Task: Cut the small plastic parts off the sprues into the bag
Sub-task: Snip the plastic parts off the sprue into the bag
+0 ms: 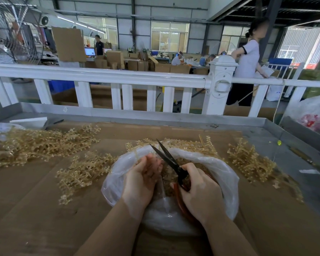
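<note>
Your right hand [198, 191] is wrapped around the red handles of the scissors [169, 159], whose dark blades stand parted in a V and point away from you over the far rim of the bag [227, 174]. Your left hand [143, 176] is just beside the blades with its fingers curled inward above the bag's mouth; they seem to pinch something small and pale, but you cannot tell from this view what it is or whether anything is truly gripped. That clear plastic bag sits open on the worktop [35, 209] directly in front of you, and a heap of cut parts [169, 177] lies inside it, between and under your hands. Golden sprues [39, 143] lie in a big tangle at the far left, a smaller cluster [81, 172] sits just left of the bag, and more are spread behind the bag and off to the right [251, 161]. Beyond the worktop runs a white railing [103, 74], with a person [248, 58] standing behind it at the right.
</note>
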`<state>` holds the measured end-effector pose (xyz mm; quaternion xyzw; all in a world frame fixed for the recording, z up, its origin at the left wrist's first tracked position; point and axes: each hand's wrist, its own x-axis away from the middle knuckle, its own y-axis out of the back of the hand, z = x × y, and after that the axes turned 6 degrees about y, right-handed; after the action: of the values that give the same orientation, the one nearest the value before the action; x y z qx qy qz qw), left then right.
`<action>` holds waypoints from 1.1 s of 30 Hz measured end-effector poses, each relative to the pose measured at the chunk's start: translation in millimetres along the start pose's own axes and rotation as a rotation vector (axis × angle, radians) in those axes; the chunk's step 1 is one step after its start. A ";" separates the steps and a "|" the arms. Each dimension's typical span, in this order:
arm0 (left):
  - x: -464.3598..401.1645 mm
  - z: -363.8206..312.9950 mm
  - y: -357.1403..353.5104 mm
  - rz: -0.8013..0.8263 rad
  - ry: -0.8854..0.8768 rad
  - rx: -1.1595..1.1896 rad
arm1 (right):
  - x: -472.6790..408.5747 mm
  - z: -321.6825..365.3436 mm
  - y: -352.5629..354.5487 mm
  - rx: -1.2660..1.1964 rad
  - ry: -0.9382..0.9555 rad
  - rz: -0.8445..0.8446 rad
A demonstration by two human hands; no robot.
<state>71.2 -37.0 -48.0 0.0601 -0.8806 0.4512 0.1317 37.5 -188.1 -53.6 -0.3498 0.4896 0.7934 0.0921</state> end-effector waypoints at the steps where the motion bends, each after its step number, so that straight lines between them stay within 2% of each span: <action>1: 0.8 -1.0 -0.5 0.006 0.008 0.013 | -0.1 -0.1 0.0 0.007 0.000 0.000; 8: -4.4 2.9 -1.4 0.011 -0.063 -0.051 | 1.6 -1.5 1.8 0.011 0.003 -0.016; 13: -2.3 1.8 -0.7 0.149 -0.035 -0.005 | 1.5 -2.6 1.7 -0.020 -0.021 -0.047; 18: -3.8 8.5 -0.6 0.071 -0.116 -0.120 | 1.6 -1.5 3.3 -0.052 -0.006 -0.113; 22: -6.5 8.2 0.0 0.016 -0.151 -0.105 | 1.6 -0.8 2.4 -0.062 0.013 -0.114; 29: 0.2 0.6 -1.0 0.070 -0.092 0.008 | 1.7 -2.3 1.3 -0.063 0.000 -0.163; 31: 2.0 -0.1 -3.2 0.116 -0.002 0.087 | 2.0 -2.0 1.2 -0.061 0.001 -0.177; 33: -4.0 3.5 -1.7 0.114 -0.047 0.028 | 1.6 -1.4 0.8 -0.068 0.007 -0.182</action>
<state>74.8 -40.8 -49.8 0.0221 -0.8791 0.4686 0.0843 36.6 -190.0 -54.5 -0.3987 0.4288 0.7967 0.1500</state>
